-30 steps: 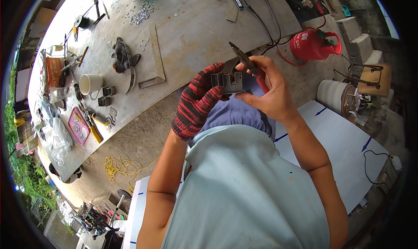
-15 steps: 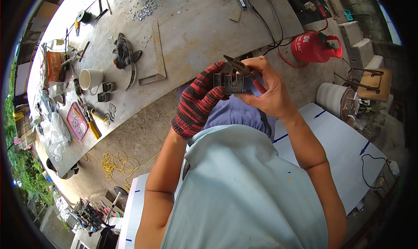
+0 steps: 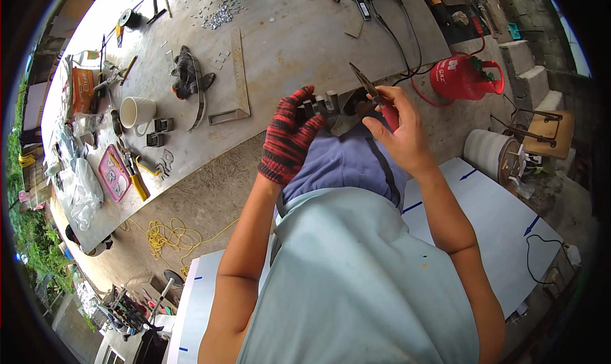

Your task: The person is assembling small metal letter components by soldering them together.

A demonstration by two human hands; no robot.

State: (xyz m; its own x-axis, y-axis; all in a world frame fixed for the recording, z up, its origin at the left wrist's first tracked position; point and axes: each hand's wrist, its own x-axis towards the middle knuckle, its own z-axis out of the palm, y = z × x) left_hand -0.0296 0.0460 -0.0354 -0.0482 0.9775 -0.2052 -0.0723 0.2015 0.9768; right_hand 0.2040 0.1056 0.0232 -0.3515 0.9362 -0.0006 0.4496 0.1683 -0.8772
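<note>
My left hand [image 3: 287, 138], in a red-and-black striped knit glove, is closed around a small dark metal bracket [image 3: 330, 104] above my lap. The glove's fingers hide part of the bracket. My bare right hand [image 3: 405, 130] grips a pair of pliers [image 3: 364, 81] by the red handles. The tips of the pliers point up and to the left, over the table's front edge and apart from the bracket. Two similar small metal brackets [image 3: 159, 132] lie on the table beside a white mug [image 3: 136, 113].
On the metal table [image 3: 280, 52] lie a steel square [image 3: 240, 77], a dark glove [image 3: 186, 74], a pile of small metal bits [image 3: 224, 14] and a pink tray [image 3: 114, 173]. A red gas cylinder [image 3: 458, 77] stands at the right. Yellow cord [image 3: 168, 237] lies on the floor.
The pliers have come away from the bracket, to the right with my right hand. The bracket has turned in my left hand. The view has shifted slightly.
</note>
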